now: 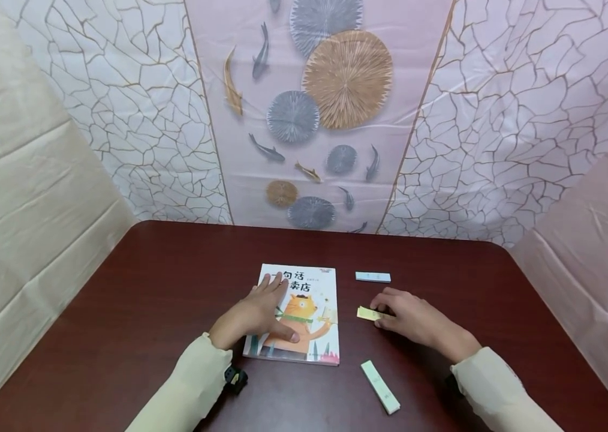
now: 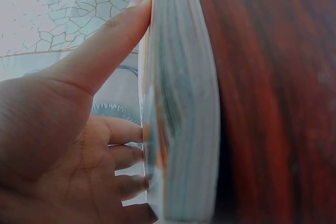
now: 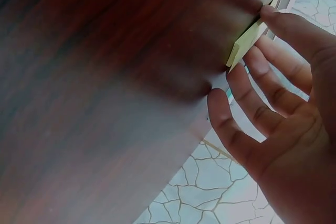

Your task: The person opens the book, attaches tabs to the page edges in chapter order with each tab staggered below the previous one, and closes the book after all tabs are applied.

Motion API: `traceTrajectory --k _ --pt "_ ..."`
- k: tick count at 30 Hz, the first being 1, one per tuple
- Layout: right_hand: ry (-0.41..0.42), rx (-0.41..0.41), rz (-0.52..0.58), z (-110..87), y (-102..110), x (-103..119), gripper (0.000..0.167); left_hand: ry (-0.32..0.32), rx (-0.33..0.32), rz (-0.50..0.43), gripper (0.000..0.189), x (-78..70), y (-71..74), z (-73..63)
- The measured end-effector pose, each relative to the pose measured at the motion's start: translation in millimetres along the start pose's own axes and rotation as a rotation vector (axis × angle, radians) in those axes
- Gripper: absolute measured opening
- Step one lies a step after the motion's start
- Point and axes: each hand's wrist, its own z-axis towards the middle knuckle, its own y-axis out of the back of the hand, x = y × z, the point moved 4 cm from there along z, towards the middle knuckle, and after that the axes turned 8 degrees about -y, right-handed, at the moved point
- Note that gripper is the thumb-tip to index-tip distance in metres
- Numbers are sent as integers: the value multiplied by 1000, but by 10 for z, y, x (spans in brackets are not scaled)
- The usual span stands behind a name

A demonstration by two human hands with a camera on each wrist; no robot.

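Observation:
A picture book (image 1: 325, 300) with an orange cartoon cat on its white cover lies closed on the table. My left hand (image 1: 258, 312) rests flat on the cover, fingers straight and spread. Seen from the left wrist, the thumb and fingertips touch the cover, and the page edges (image 2: 191, 108) face the camera. To the right of the book, my right hand (image 1: 409, 315) pinches a small yellow sticky-note pad (image 1: 367, 314) at the tabletop. The right wrist view has the thumb at one end of the yellow pad (image 3: 244, 48) and fingertips along its other side.
A light blue sticky-note strip (image 1: 373, 276) lies beyond the right hand. Nearer to me, a pale green strip (image 1: 381, 387) lies at a slant. The dark red-brown table (image 1: 185, 252) meets patterned cloth walls (image 1: 163, 120) at the back and sides.

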Motion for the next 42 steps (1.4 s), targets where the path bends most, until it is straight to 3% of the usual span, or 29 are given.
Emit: traceTrajectory --k 12,24,34,42 --pt "1 -7 -34 -38 -11 31 29 -2 1 12 123 11 -5 22" --pt "195 -130 -86 -62 -50 157 33 6 -6 -1 124 11 -5 27" --pt "227 -126 -104 -12 -101 170 31 -23 -8 -17 127 17 3 9" --pt "248 -126 -56 38 -100 186 27 -3 -7 -8 124 3 4 -1"
